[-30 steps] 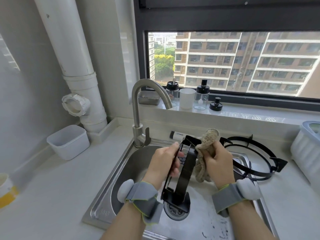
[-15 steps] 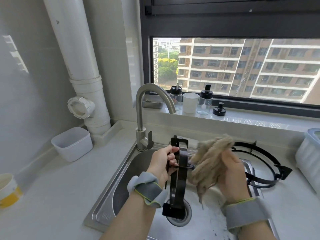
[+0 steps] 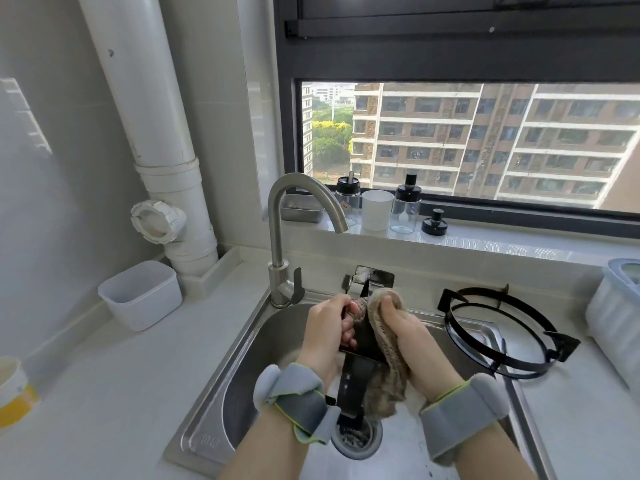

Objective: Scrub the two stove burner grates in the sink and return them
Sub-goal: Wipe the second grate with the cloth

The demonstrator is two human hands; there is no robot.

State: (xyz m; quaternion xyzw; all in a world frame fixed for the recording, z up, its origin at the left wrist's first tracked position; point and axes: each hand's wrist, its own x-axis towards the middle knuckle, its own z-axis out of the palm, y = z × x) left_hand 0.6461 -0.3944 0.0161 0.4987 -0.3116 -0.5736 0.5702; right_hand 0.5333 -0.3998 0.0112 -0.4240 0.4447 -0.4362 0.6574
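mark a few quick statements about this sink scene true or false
1. The left hand grips a grate above the sink. True.
2. The right hand is empty. False: it holds a cloth against the grate.
3. The second grate lies down in the basin under the tap. False: it lies at the sink's right edge, away from both hands.
4. A white tub stands on the counter left of the sink. True.
5. Water pours from the tap. False: no stream shows.
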